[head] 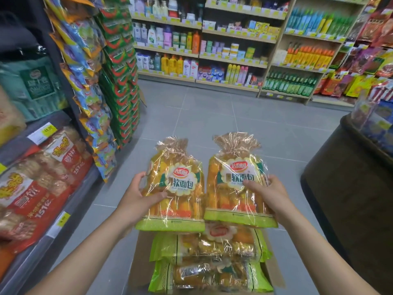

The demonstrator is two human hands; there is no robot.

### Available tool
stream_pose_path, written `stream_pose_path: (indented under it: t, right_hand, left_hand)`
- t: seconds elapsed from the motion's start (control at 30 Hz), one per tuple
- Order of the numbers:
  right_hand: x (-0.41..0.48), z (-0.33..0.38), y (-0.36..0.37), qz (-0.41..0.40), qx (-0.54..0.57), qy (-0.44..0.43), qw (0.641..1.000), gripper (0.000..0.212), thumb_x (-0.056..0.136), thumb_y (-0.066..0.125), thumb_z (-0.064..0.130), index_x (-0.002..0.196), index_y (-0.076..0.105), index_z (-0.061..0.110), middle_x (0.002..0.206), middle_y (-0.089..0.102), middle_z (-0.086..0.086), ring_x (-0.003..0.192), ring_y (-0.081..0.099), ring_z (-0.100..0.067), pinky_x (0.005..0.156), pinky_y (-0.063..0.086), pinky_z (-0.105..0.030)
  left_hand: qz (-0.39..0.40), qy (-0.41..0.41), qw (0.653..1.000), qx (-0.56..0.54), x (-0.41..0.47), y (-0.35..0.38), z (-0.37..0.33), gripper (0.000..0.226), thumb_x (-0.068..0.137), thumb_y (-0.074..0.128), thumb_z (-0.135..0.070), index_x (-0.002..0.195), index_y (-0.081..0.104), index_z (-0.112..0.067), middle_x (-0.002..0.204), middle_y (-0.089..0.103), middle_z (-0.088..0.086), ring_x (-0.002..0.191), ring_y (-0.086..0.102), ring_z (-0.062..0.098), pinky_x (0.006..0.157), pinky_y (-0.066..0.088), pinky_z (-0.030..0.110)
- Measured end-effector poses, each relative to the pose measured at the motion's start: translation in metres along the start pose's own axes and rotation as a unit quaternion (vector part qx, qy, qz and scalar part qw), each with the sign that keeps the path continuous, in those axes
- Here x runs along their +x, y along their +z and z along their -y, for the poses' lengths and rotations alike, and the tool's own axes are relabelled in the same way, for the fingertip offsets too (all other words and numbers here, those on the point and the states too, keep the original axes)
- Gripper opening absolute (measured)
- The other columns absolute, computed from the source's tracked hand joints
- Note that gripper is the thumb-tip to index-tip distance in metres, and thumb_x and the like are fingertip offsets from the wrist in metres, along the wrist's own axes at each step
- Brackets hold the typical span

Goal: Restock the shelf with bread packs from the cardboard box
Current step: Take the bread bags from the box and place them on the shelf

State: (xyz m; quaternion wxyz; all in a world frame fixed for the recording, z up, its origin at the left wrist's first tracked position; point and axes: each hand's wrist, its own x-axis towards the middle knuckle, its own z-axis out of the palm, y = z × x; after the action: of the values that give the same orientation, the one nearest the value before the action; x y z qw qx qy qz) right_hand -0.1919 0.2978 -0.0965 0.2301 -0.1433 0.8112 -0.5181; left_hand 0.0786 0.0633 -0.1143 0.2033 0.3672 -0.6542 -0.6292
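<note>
one wide-angle view from the person's head, facing forward and down. close below, low centre, the left hand (136,195) grips the left pack (180,206) and the right hand (269,193) the right pack (231,199), over the box (139,262) at the bottom edge. a near shelf (83,193) fills the left edge; the floor (212,116) runs ahead to far shelves (231,60).

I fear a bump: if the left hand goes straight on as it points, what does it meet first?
Probably the other bread pack, held by the right hand: the left hand angles inward with its own pack. Depth is unclear.
</note>
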Motion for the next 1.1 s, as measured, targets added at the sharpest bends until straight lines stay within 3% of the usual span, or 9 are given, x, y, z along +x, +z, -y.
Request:
stream_pose_path:
  t: [0.1, 0.2, 0.4, 0.47, 0.57, 0.67, 0.8, 1.0, 1.1]
  right_hand:
    - [0.0, 0.035, 0.016, -0.011, 0.026, -0.06, 0.998, 0.068, 0.074, 0.09, 0.03, 0.126, 0.051, 0.012, 0.111, 0.07, -0.008, 0.087, 0.073, -0.023, 0.066, 0.058, -0.035]
    - [0.002, 0.07, 0.036, -0.026, 0.038, -0.119, 0.992, 0.069, 0.073, 0.09, 0.034, 0.125, 0.048, 0.017, 0.116, 0.065, -0.005, 0.098, 0.069, -0.019, 0.083, 0.059, -0.039]
    - [0.008, 0.144, 0.073, -0.029, 0.034, -0.209, 0.977, 0.09, 0.056, 0.087, 0.065, 0.128, 0.049, 0.028, 0.126, 0.061, 0.003, 0.114, 0.062, -0.019, 0.097, 0.054, -0.048]
    - [0.007, 0.167, 0.088, -0.018, 0.037, -0.233, 0.972, 0.079, 0.061, 0.088, 0.06, 0.122, 0.048, 0.029, 0.115, 0.06, 0.011, 0.111, 0.061, -0.015, 0.098, 0.053, -0.044]
    - [-0.001, 0.202, 0.113, -0.01, 0.054, -0.276, 0.96, 0.062, 0.072, 0.088, 0.041, 0.115, 0.045, 0.03, 0.102, 0.05, 0.025, 0.102, 0.057, -0.008, 0.096, 0.048, -0.034]
    - [-0.013, 0.234, 0.142, 0.015, 0.068, -0.304, 0.95, 0.061, 0.072, 0.089, 0.04, 0.115, 0.046, 0.029, 0.107, 0.056, 0.016, 0.103, 0.06, -0.008, 0.096, 0.05, -0.035]
    - [-0.033, 0.27, 0.184, 0.061, 0.089, -0.34, 0.934, 0.064, 0.07, 0.089, 0.044, 0.117, 0.049, 0.027, 0.115, 0.059, 0.013, 0.112, 0.058, -0.011, 0.094, 0.046, -0.031]
    - [-0.074, 0.316, 0.249, 0.146, 0.124, -0.378, 0.906, 0.062, 0.073, 0.089, 0.04, 0.118, 0.048, 0.027, 0.109, 0.055, 0.018, 0.097, 0.052, 0.009, 0.091, 0.042, -0.024]
    - [-0.099, 0.334, 0.281, 0.186, 0.133, -0.394, 0.89, 0.065, 0.072, 0.089, 0.041, 0.118, 0.046, 0.027, 0.114, 0.056, 0.013, 0.103, 0.054, -0.001, 0.094, 0.042, -0.026]
  left_hand:
    - [-0.068, 0.059, 0.996, 0.023, -0.004, -0.026, -0.026, 0.086, 0.071, 0.09, -0.041, 0.142, 0.04, -0.039, 0.14, 0.05, -0.014, 0.129, 0.049, 0.009, 0.105, 0.046, 0.04]
    - [-0.128, 0.111, 0.985, 0.041, -0.011, -0.052, -0.052, 0.089, 0.062, 0.089, -0.049, 0.138, 0.043, -0.045, 0.14, 0.058, -0.008, 0.131, 0.055, 0.019, 0.108, 0.046, 0.055]
    - [-0.226, 0.208, 0.948, 0.078, -0.027, -0.098, -0.112, 0.073, 0.08, 0.084, -0.014, 0.139, 0.043, -0.026, 0.136, 0.058, -0.004, 0.118, 0.059, 0.001, 0.106, 0.046, 0.04]
    - [-0.261, 0.233, 0.932, 0.09, -0.037, -0.116, -0.128, 0.075, 0.08, 0.085, -0.014, 0.14, 0.042, -0.028, 0.135, 0.057, -0.006, 0.113, 0.059, -0.005, 0.105, 0.046, 0.037]
    - [-0.308, 0.255, 0.912, 0.095, -0.055, -0.143, -0.147, 0.079, 0.077, 0.088, -0.022, 0.14, 0.041, -0.034, 0.139, 0.058, -0.006, 0.123, 0.059, 0.015, 0.109, 0.045, 0.044]
    - [-0.347, 0.275, 0.891, 0.099, -0.077, -0.171, -0.16, 0.08, 0.075, 0.088, -0.024, 0.14, 0.042, -0.031, 0.138, 0.058, -0.005, 0.125, 0.059, 0.015, 0.112, 0.044, 0.045]
    - [-0.389, 0.286, 0.869, 0.105, -0.111, -0.203, -0.175, 0.069, 0.081, 0.085, -0.02, 0.132, 0.042, -0.039, 0.124, 0.062, -0.013, 0.106, 0.06, -0.009, 0.102, 0.05, 0.037]
    - [-0.466, 0.281, 0.83, 0.121, -0.177, -0.252, -0.186, 0.07, 0.082, 0.085, -0.025, 0.124, 0.042, -0.061, 0.127, 0.063, -0.013, 0.115, 0.064, 0.014, 0.099, 0.053, 0.054]
    - [-0.502, 0.29, 0.804, 0.134, -0.211, -0.272, -0.187, 0.069, 0.082, 0.084, -0.023, 0.126, 0.041, -0.053, 0.123, 0.06, -0.024, 0.115, 0.061, 0.001, 0.101, 0.052, 0.035]
